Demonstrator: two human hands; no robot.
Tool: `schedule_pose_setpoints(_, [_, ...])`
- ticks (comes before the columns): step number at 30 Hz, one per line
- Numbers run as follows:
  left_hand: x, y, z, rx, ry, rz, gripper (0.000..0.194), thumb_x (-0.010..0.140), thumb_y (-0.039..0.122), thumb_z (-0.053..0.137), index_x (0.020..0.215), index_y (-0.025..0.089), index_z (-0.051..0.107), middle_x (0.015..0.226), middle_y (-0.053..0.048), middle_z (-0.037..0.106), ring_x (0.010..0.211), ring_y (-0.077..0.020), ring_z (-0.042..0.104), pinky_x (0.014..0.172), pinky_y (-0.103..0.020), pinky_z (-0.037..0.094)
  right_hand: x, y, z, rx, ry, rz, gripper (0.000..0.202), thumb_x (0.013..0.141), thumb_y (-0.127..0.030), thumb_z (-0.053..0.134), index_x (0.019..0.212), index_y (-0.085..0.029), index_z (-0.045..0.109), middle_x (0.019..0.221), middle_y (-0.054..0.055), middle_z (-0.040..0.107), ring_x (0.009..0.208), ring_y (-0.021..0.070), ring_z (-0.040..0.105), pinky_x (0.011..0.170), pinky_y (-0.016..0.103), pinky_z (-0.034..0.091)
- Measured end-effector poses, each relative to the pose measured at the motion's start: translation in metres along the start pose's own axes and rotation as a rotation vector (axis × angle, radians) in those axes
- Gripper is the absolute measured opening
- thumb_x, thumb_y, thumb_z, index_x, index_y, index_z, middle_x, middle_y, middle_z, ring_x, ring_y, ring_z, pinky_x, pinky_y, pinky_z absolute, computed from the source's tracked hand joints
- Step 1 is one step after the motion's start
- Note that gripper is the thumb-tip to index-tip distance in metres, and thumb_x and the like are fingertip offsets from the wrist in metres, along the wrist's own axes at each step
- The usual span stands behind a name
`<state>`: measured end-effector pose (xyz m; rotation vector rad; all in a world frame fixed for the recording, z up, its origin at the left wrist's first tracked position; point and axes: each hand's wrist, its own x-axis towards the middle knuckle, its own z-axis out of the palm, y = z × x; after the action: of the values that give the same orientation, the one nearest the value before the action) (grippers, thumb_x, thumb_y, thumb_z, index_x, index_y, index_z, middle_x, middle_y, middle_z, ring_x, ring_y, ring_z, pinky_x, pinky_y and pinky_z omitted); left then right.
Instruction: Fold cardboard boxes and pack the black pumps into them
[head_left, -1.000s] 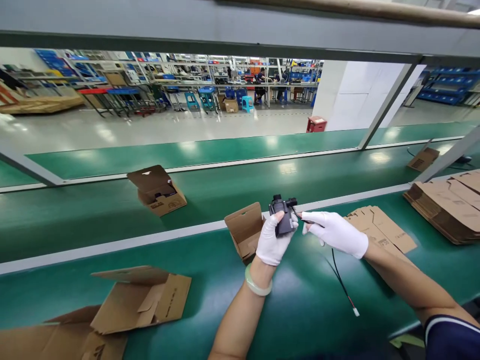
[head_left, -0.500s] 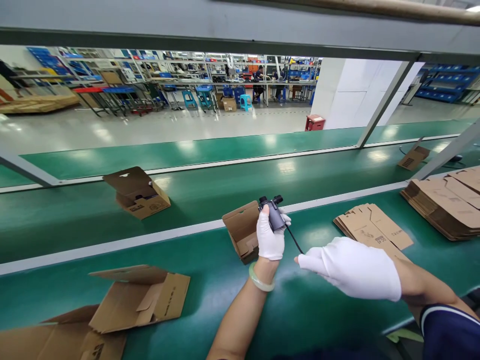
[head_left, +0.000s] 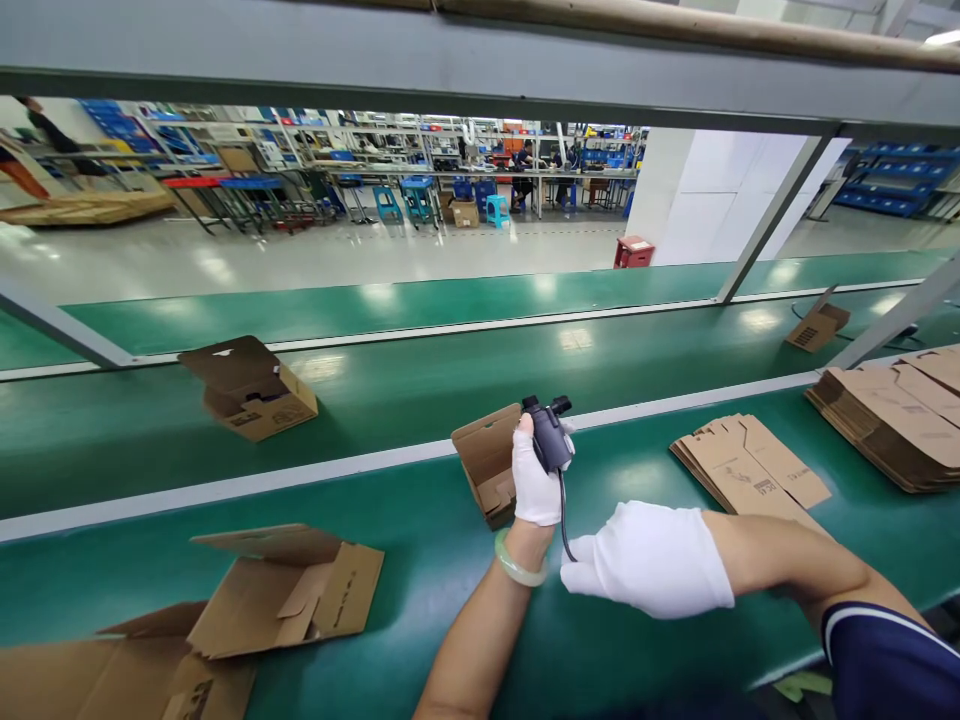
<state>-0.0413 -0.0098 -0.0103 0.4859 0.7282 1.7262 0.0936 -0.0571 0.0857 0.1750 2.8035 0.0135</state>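
My left hand point(head_left: 537, 482), in a white glove with the thumb tip bare, is wrapped round a small dark grey device with two black stubs point(head_left: 551, 440). From the device's underside a black cable point(head_left: 564, 512) hangs in a slight curve. My right hand point(head_left: 645, 560), also gloved in white, pinches the cable's lower part between thumb and fingers. Just behind my left hand stands an open brown carton point(head_left: 487, 455), partly covered by that hand.
Open cartons point(head_left: 345, 595) stand at the lower left. Flattened cardboard stacks point(head_left: 750, 465) lie to the right. On the farther green belt point(head_left: 450, 375) are an open box point(head_left: 281, 410) at left and another point(head_left: 814, 328) at right. A metal post point(head_left: 780, 215) rises beyond.
My right hand has moved left and slightly down, closer to my left hand, with the cable. The cable now hangs more steeply. The open box on the farther belt has shifted left.
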Motion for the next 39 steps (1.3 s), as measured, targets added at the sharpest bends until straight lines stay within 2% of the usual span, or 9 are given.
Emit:
schedule_pose_setpoints(6, [-0.006, 0.005, -0.001, 0.246, -0.21, 0.156, 0.045, 0.072, 0.053, 0.077, 0.091, 0.014, 0.063, 0.085, -0.005, 0.061, 0.081, -0.0172, 0.055, 0.071, -0.022, 0.046, -0.025, 0.029, -0.037, -0.203, 0.28, 0.25, 0.04, 0.078, -0.005, 0.048, 0.115, -0.019, 0.051, 0.085, 0.003, 0.059, 0.058, 0.0172, 0.051, 0.048, 0.028, 0.019])
schedule_pose_setpoints(9, [-0.008, 0.005, 0.0, 0.275, -0.377, 0.125, 0.063, 0.062, 0.07, 0.074, 0.086, 0.012, 0.066, 0.085, -0.007, 0.061, 0.087, -0.0219, 0.054, 0.08, -0.026, 0.046, -0.022, 0.057, -0.048, -0.23, 0.469, 0.334, 0.033, 0.086, -0.008, 0.043, 0.114, -0.02, 0.056, 0.093, 0.005, 0.061, 0.06, 0.0157, 0.052, 0.051, 0.026, 0.025])
schedule_pose_setpoints(14, [-0.013, 0.004, -0.004, 0.231, -0.541, 0.016, 0.084, 0.052, 0.08, 0.072, 0.099, 0.01, 0.065, 0.084, -0.011, 0.061, 0.069, -0.0225, 0.057, 0.063, -0.031, 0.049, -0.004, 0.109, -0.034, 0.241, 0.695, 0.229, 0.015, 0.09, -0.021, 0.052, 0.092, -0.019, 0.067, 0.091, 0.002, 0.063, 0.075, 0.0152, 0.058, 0.066, 0.024, 0.042])
schedule_pose_setpoints(20, [-0.008, 0.014, -0.004, 0.02, -0.309, 0.143, 0.063, 0.072, 0.073, 0.062, 0.103, 0.018, 0.059, 0.087, -0.006, 0.056, 0.064, -0.0142, 0.052, 0.055, -0.024, 0.045, 0.008, 0.11, 0.027, 0.627, 0.774, 0.419, 0.024, 0.092, -0.026, 0.047, 0.103, -0.018, 0.067, 0.084, 0.001, 0.062, 0.056, 0.0123, 0.053, 0.059, 0.025, 0.045])
schedule_pose_setpoints(24, [0.009, 0.02, -0.012, 0.012, -0.095, 0.238, 0.049, 0.083, 0.064, 0.056, 0.1, 0.019, 0.058, 0.089, -0.004, 0.056, 0.064, -0.0102, 0.049, 0.055, -0.018, 0.041, -0.004, 0.071, 0.041, 0.258, 0.57, 0.439, 0.036, 0.088, -0.009, 0.04, 0.115, -0.017, 0.06, 0.094, 0.005, 0.062, 0.07, 0.0165, 0.056, 0.061, 0.026, 0.041])
schedule_pose_setpoints(27, [0.016, 0.024, -0.019, 0.146, -0.059, 0.307, 0.036, 0.079, 0.047, 0.071, 0.099, 0.019, 0.06, 0.088, 0.0, 0.057, 0.072, -0.0096, 0.05, 0.066, -0.015, 0.042, -0.022, 0.041, 0.018, -0.043, 0.416, 0.354, 0.049, 0.079, 0.001, 0.038, 0.121, -0.017, 0.056, 0.092, 0.006, 0.061, 0.062, 0.016, 0.052, 0.056, 0.026, 0.032])
schedule_pose_setpoints(33, [0.001, 0.032, -0.008, 0.473, -0.574, 0.146, 0.043, 0.061, 0.031, 0.084, 0.095, 0.012, 0.067, 0.087, -0.008, 0.063, 0.081, -0.0223, 0.057, 0.074, -0.026, 0.045, -0.037, 0.049, -0.047, -0.12, 0.64, 0.128, 0.036, 0.091, -0.007, 0.033, 0.11, -0.019, 0.061, 0.092, 0.005, 0.063, 0.068, 0.0167, 0.054, 0.059, 0.027, 0.033])
schedule_pose_setpoints(36, [-0.008, 0.033, -0.004, 0.53, -0.769, 0.085, 0.05, 0.056, 0.036, 0.085, 0.095, 0.01, 0.068, 0.083, -0.01, 0.063, 0.075, -0.024, 0.057, 0.068, -0.028, 0.046, -0.02, 0.081, -0.043, 0.087, 0.751, 0.142, 0.023, 0.094, -0.019, 0.044, 0.098, -0.02, 0.067, 0.091, 0.004, 0.064, 0.07, 0.0153, 0.056, 0.061, 0.026, 0.038])
schedule_pose_setpoints(39, [-0.01, 0.031, -0.009, 0.486, -0.723, 0.146, 0.061, 0.058, 0.054, 0.082, 0.097, 0.01, 0.065, 0.087, -0.011, 0.062, 0.079, -0.0254, 0.057, 0.072, -0.03, 0.046, 0.002, 0.102, -0.016, 0.484, 0.857, 0.128, 0.02, 0.091, -0.028, 0.052, 0.088, -0.018, 0.069, 0.083, 0.003, 0.064, 0.069, 0.0145, 0.059, 0.063, 0.024, 0.045])
